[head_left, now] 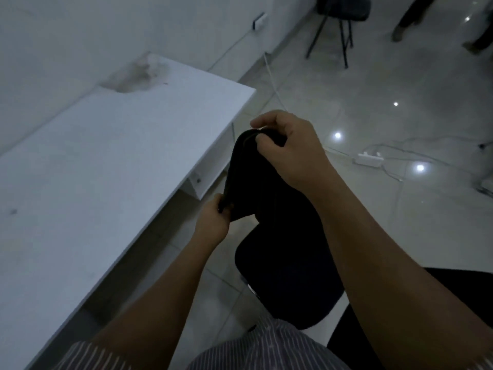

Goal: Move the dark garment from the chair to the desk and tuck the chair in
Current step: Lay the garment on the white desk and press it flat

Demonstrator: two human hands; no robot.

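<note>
Head view: garment (256, 180) is up in the air over the chair (288, 279), just right of the desk (106, 161). Left hand (213, 222) pinches its lower edge, right hand (290, 150) is clamped on the top fold. Pretty dim in here.

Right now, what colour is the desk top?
White, with a grey smudge near its far end; the desk shows clearly in the head view.

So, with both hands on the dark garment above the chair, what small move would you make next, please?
Probably swing the dark fabric garment leftward over the white desk: the left hand and right hand grip it, and it hangs beside the desk edge.
</note>
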